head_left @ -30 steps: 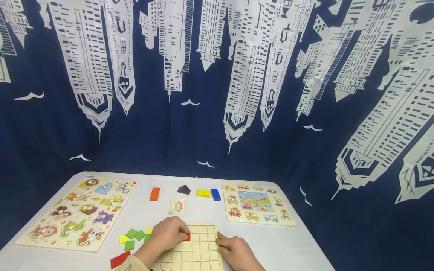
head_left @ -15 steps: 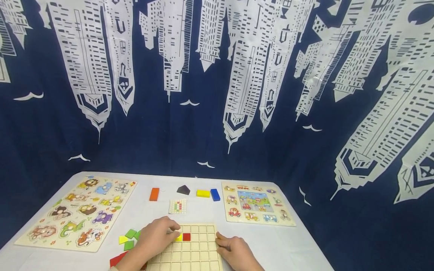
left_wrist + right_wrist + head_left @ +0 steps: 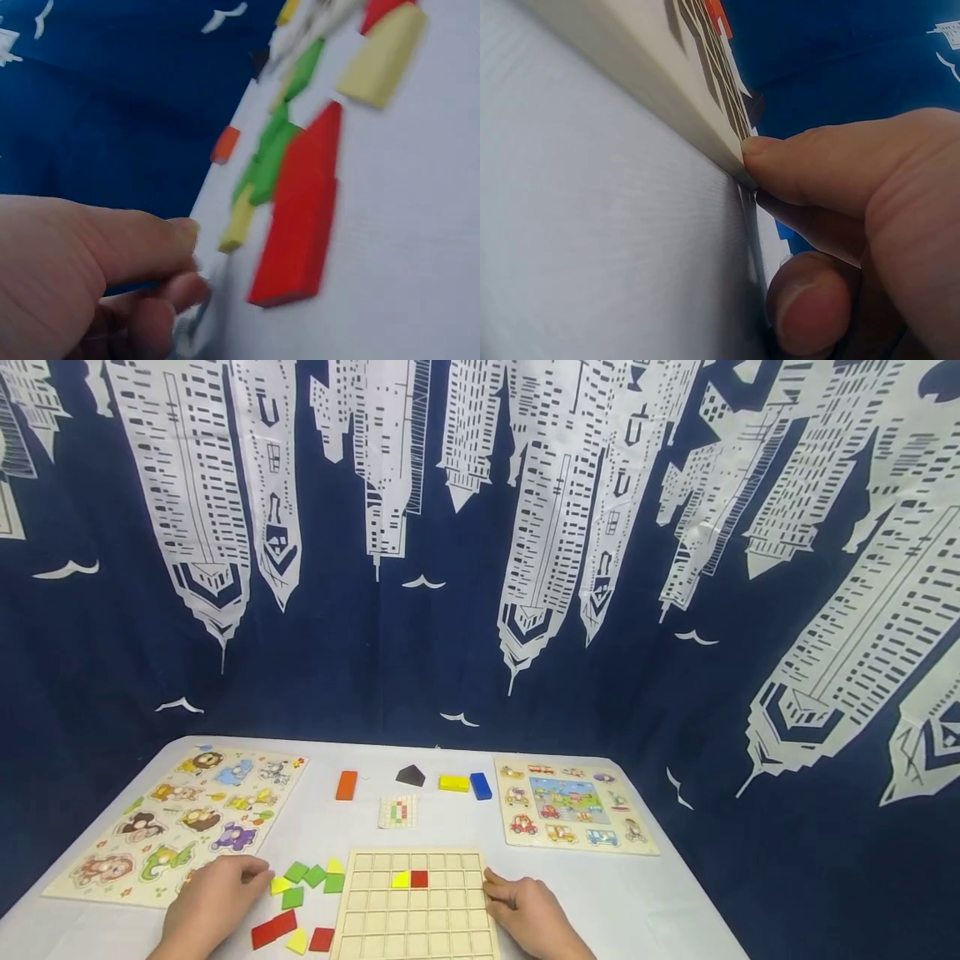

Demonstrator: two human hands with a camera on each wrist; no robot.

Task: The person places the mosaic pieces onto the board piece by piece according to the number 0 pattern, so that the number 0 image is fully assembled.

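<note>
A pale wooden grid board (image 3: 414, 923) lies at the front of the table, with a yellow piece (image 3: 401, 879) and a red square tile (image 3: 419, 879) side by side in its cells. My right hand (image 3: 531, 912) pinches the board's right edge, thumb uppermost in the right wrist view. My left hand (image 3: 216, 897) hovers left of the loose tiles, thumb and fingers loosely bent and holding nothing. Nearest to it is a yellow tile (image 3: 238, 221). Beside that lie several green tiles (image 3: 292, 897) and red tiles (image 3: 273, 930).
A small pattern card (image 3: 398, 812) lies behind the board. Orange (image 3: 346, 785), black (image 3: 410, 775), yellow (image 3: 453, 783) and blue (image 3: 481, 787) blocks stand farther back. An animal puzzle (image 3: 168, 827) is at left, a vehicle puzzle (image 3: 517, 839) at right.
My left hand lets go of the yellow piece in the cell left of the red tile, then moves left off the board to beside the loose tiles. The right hand stays at the board's edge.
</note>
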